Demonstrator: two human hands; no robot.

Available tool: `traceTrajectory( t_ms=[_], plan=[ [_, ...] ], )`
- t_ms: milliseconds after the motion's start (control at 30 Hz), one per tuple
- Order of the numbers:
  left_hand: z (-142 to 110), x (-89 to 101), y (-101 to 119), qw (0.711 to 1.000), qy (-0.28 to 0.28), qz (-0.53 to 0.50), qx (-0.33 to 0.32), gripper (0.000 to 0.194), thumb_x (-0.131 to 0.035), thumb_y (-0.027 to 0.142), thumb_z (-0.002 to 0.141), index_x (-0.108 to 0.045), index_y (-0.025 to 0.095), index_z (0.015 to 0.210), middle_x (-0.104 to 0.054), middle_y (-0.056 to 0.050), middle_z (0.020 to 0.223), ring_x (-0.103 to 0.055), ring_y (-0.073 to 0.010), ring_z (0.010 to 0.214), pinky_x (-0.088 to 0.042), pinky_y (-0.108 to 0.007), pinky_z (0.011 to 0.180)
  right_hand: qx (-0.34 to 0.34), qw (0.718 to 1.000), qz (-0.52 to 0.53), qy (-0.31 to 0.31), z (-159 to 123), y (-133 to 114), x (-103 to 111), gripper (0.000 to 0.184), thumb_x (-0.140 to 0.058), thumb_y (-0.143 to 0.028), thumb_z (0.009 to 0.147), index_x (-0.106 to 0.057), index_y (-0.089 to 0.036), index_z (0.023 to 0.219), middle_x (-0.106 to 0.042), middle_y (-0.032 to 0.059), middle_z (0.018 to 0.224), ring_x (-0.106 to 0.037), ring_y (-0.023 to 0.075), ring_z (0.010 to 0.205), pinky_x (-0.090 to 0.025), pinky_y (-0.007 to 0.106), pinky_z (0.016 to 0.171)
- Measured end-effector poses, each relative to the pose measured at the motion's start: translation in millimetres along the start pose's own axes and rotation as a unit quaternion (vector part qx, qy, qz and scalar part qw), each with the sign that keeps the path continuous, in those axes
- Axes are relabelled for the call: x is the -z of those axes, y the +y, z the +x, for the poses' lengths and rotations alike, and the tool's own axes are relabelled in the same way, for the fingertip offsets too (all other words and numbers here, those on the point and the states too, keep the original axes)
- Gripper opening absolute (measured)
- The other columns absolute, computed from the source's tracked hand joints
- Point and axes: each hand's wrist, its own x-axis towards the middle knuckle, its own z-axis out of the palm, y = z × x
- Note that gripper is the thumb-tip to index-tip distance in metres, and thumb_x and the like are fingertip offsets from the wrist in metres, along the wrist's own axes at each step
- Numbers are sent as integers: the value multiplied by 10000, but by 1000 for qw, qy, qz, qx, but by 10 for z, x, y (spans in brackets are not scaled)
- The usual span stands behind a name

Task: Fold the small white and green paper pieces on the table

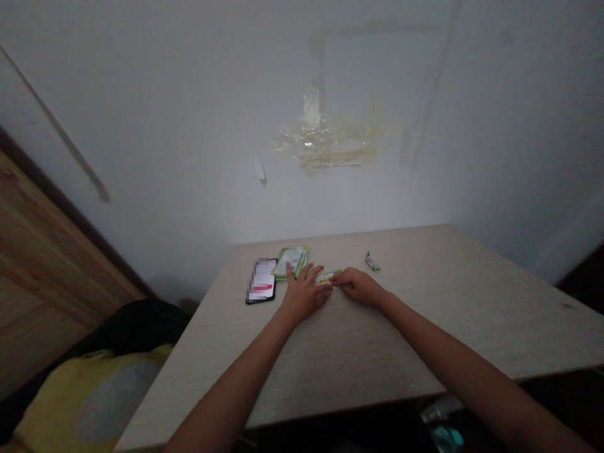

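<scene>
My left hand [304, 294] lies palm down on the table with its fingers spread. Its fingertips are beside the left end of a small flat yellow-and-green packet [326, 277], and its thumb is near the packet's lower edge. My right hand [362, 287] has thumb and fingers pinched together at the packet's right end. Beyond my left hand rests a pile of green-and-white packets [291, 259], partly behind the fingers. A phone [262, 282] with a lit, blurred screen lies just left of that pile.
A small twisted green-and-white wrapper [372, 261] lies on the pale wooden table [330, 358], beyond my right hand. The wall [198, 126] with peeling tape stands behind the table's far edge. Yellow cloth [94, 399] and black material are on the left, below table height.
</scene>
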Motion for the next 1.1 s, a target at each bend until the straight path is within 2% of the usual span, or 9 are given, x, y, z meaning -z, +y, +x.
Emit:
traceTrajectory(
  t_ms=[533, 733, 1100],
  plan=[
    [-41, -2, -258, 999, -4, 22, 49, 189, -611, 429, 869, -730, 449, 1015, -477, 0, 1469, -376, -363, 1360, 94, -789, 1047, -10, 1000, -3, 2, -28, 45, -18, 305, -575, -139, 865, -721, -238, 1115, -736, 62, 1078, -650, 196, 985, -500, 360, 910],
    [-43, 51, -298, 997, -7, 26, 68, 181, -600, 432, 870, -741, 441, 984, -514, -1, 1434, -376, -361, 1358, 114, -789, 1041, -2, 1000, 7, 2, -30, 72, -31, 325, -576, -141, 866, -706, -251, 1144, -727, 52, 1121, -642, 192, 1013, -493, 366, 934],
    [-58, 29, -349, 996, -19, 34, 76, 197, -582, 453, 877, -727, 461, 1010, -536, 11, 1412, -393, -354, 1347, 71, -810, 1032, -2, 1000, 1, -6, -23, 56, -15, 323, -580, -131, 863, -710, -247, 1135, -727, 55, 1122, -642, 195, 1013, -486, 359, 922]
  ],
)
